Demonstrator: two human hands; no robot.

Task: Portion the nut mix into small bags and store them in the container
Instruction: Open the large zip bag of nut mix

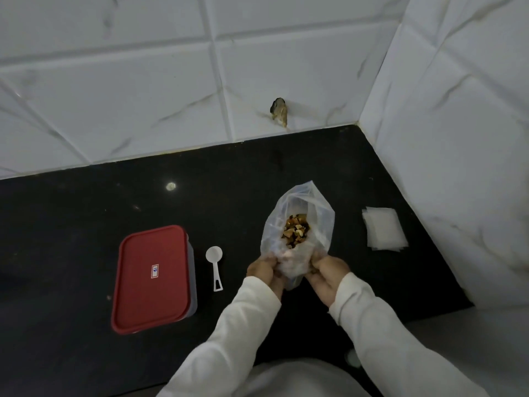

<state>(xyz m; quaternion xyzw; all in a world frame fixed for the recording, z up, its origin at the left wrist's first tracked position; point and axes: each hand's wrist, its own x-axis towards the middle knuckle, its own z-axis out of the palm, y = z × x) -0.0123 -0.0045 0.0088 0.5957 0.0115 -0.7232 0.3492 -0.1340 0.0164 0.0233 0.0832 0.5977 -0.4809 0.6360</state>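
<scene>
1. Left hand (264, 272) and right hand (326, 277): we find the fingers of both curled round the near end of a large clear bag (303, 202), gripping it from either side.
2. Nut mix (294, 231): inside that bag, seen through its open far mouth. We cannot tell whether the bag rests on the black counter (86, 213).
3. White scoop (214, 263): flat on the counter, just left of the hands, apart from them.
4. Container (192, 270): left of the scoop, its red lid (151, 282) on.
5. Small bags (383, 229): a flat stack to the right, near the tiled wall (458, 138).
</scene>
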